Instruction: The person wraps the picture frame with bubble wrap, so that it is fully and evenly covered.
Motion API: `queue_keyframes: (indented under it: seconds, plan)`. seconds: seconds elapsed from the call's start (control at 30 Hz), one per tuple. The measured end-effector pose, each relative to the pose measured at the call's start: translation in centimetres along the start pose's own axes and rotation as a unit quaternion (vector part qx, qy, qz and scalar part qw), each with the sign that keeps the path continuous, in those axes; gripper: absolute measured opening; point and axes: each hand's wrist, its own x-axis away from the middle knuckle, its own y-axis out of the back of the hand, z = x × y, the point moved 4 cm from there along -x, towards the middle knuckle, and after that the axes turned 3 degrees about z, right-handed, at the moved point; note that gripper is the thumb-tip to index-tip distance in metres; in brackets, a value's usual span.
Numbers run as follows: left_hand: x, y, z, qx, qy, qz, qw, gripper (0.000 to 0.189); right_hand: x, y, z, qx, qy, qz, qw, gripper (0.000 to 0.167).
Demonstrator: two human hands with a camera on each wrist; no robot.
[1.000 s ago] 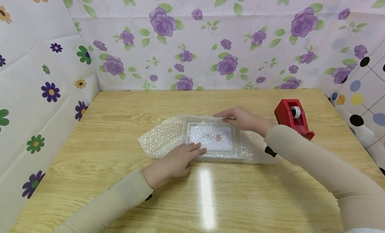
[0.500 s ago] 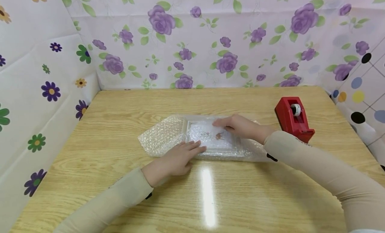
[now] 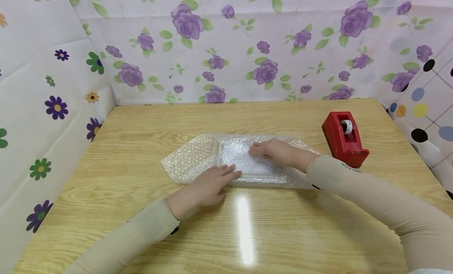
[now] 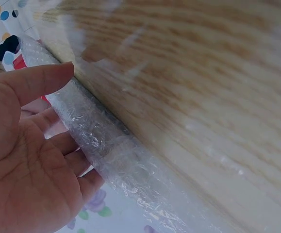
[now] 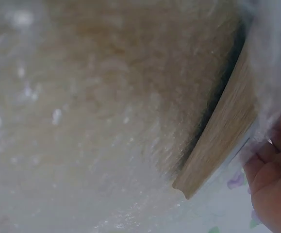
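On the wooden table lies a picture frame (image 3: 217, 149) with a pale border, under a sheet of clear bubble wrap (image 3: 189, 158) that spreads out past both its sides. My left hand (image 3: 209, 186) rests with extended fingers on the wrapped near left part. In the left wrist view its fingers reach over the bubble wrap edge (image 4: 116, 150), thumb apart. My right hand (image 3: 276, 151) is over the frame's right half, fingers curled at the folded wrap and holding it. The right wrist view shows the frame's wood-coloured side (image 5: 223, 131) inside the wrap.
A red tape dispenser (image 3: 345, 140) with a white roll (image 3: 347, 126) stands at the right of the table (image 3: 141, 211), beyond my right forearm. A flowered cloth (image 3: 233, 46) hangs along the back edge, with more patterned cloth at both sides.
My right hand has drawn the bubble wrap from the far edge toward me and leftward over the frame, covering more of the picture. My left hand has stayed in place.
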Motion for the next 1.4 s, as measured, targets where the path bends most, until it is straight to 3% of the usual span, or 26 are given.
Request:
queue_keyframes:
  seconds: [0.23,0.47,0.7,0.83,0.97,1.1,1.23,1.27,1.33,1.4]
  plan:
    - [0.1,0.2,0.0,0.005,0.006,0.004,1.0,0.068,0.1,0.2,1.4,0.031,-0.066,0.072,0.9947,0.041]
    - [0.0,0.0,-0.1,0.009,0.006,0.003,0.9999,0.067,0.9,-0.6,2.9,0.073,-0.037,0.097,0.9919,0.046]
    - [-0.1,-0.4,0.0,0.004,0.006,0.001,1.0,0.069,1.8,-1.2,3.3,0.046,-0.068,0.123,0.989,0.075]
    - [0.0,-0.4,0.3,0.044,0.001,0.011,0.999,0.071,1.9,-1.6,3.9,0.06,-0.06,0.12,0.9891,0.08]
    - [0.2,-0.2,1.0,0.134,-0.007,0.011,0.9909,0.068,1.9,-1.8,4.3,0.076,-0.058,0.109,0.9895,0.078]
    - [0.6,0.2,1.9,0.239,0.004,-0.027,0.9705,0.063,1.9,-1.8,4.4,0.076,-0.066,0.104,0.9894,0.076]
    - [1.7,0.4,2.9,0.302,0.049,-0.11,0.9456,0.059,2.0,-1.7,4.5,0.065,-0.071,0.107,0.9896,0.075]
    - [2.0,0.4,3.2,0.318,0.067,-0.137,0.9356,0.058,2.0,-1.7,4.5,0.062,-0.072,0.108,0.9896,0.075]
    - [2.9,0.4,4.0,0.355,0.118,-0.195,0.9065,0.057,2.0,-1.8,4.5,0.057,-0.072,0.109,0.9897,0.075]
    - [3.7,0.6,4.7,0.407,0.169,-0.253,0.8614,0.057,2.0,-1.8,4.4,0.054,-0.073,0.11,0.9897,0.075]
